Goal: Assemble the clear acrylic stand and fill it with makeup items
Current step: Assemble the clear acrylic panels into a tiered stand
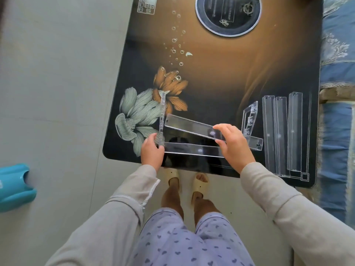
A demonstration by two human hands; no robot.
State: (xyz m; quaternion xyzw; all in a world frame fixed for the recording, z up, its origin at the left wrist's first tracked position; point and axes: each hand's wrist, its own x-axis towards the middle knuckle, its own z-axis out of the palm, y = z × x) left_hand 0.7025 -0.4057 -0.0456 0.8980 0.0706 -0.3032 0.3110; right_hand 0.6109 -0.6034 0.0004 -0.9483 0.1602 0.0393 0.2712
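A clear acrylic side panel (162,116) stands on edge near the table's front left, and my left hand (152,153) holds its near end upright. My right hand (233,144) pinches a long clear acrylic shelf strip (189,126), held above the table with its left end close to the side panel. Below it, a second clear strip (194,150) lies joined to the panel's near end. The other clear side panel (249,117) leans at the right. Three more clear strips (279,135) lie side by side near the table's right edge. No makeup items are in view.
The dark glass table (221,77) has a flower print and a round black inset (228,14) at the back. A blue plastic object (14,186) sits on the floor at left. Blue patterned fabric (338,93) borders the table's right side. My feet stand under the front edge.
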